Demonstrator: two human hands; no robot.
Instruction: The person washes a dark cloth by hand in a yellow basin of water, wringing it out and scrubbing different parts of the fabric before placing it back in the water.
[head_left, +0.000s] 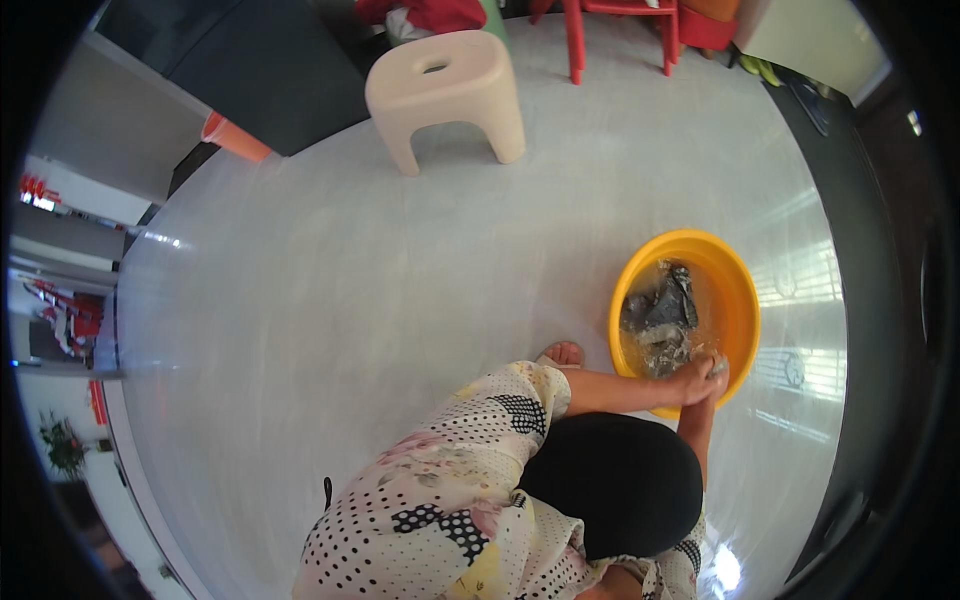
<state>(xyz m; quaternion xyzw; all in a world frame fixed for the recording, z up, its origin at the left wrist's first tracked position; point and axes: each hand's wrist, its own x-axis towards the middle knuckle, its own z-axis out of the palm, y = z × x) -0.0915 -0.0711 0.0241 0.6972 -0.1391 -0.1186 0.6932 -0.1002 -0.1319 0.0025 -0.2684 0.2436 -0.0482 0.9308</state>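
A round yellow plastic basin stands on the floor at the right, with water and dark grey wet cloth in it. My left hand reaches in from the left and is closed at the basin's near side. Against it is my right hand, whose arm comes up from below. A small piece of greyish wet material shows between the two hands; whether it joins the cloth in the water cannot be told. The fingers are partly hidden.
A beige plastic stool stands at the upper middle. Behind it are red chair legs and red cloth. An orange bin lies beside a dark cabinet. Shoes rest at the upper right. My foot is left of the basin.
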